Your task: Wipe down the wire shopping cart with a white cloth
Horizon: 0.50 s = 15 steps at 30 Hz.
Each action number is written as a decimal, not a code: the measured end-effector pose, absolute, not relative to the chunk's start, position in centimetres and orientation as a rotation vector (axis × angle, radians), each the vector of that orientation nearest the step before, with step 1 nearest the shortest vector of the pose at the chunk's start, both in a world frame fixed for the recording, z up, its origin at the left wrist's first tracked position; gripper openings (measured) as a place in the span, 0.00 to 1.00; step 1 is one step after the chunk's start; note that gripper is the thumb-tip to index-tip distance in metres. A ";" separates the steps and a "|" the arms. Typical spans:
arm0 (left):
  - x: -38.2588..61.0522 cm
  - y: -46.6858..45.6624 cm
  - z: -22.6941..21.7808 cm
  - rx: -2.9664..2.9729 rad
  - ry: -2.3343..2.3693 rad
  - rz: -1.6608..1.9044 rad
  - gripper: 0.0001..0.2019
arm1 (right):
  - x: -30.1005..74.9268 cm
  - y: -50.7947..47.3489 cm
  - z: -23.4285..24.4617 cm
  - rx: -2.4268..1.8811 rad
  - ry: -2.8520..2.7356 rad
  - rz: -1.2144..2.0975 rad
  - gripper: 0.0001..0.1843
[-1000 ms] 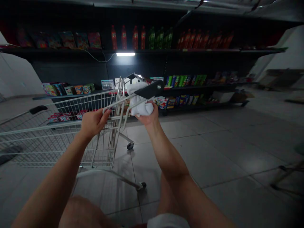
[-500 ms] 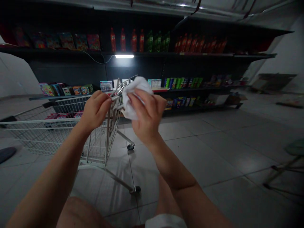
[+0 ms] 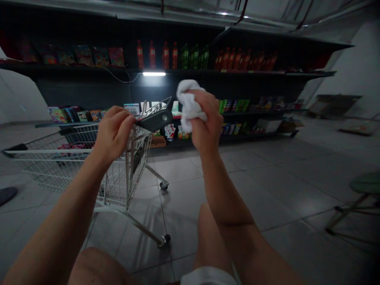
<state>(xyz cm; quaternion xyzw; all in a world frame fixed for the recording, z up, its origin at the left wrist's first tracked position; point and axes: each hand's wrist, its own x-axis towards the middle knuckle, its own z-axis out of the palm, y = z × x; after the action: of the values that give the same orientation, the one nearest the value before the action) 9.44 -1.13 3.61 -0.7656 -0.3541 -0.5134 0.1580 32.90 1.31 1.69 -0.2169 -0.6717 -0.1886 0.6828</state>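
Observation:
A bunched white cloth is pinched in my right hand, raised in front of the shelves and apart from the cart. To its left, my left hand is closed on the upper rear corner of a wire shopping cart. From beside its fingertips a dark grey plastic bracket with a round bolt sticks out to the right, close to the cloth. What exactly lies under the left fingers is hidden.
Shelves run along the back with red bottles, green bottles and packets. A tube light glows there. At right stands a green stool on the tiled floor. Cart wheels rest nearby.
My right hand has moved right and up with the cloth, away from the cart's bracket, which now shows. My left hand keeps its hold, shifted slightly left in view.

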 end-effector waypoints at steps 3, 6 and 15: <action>12.4 -1.6 4.0 -2.208 -1.103 -1.382 0.18 | 33.1 5.5 5.3 -0.538 -1.976 -0.301 0.18; 14.0 -0.8 3.5 -2.012 -1.173 -1.451 0.19 | 32.9 9.0 7.0 -0.640 -2.171 -0.185 0.16; 12.2 -2.3 2.6 -1.973 -1.096 -1.641 0.17 | 31.8 5.5 8.0 -0.777 -2.299 -0.424 0.18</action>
<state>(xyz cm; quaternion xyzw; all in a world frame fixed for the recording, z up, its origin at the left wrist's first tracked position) 12.21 -2.32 2.63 -0.6963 -0.3866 -0.5790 0.1747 31.80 5.52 8.02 -0.2974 -0.8801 -0.1623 0.3326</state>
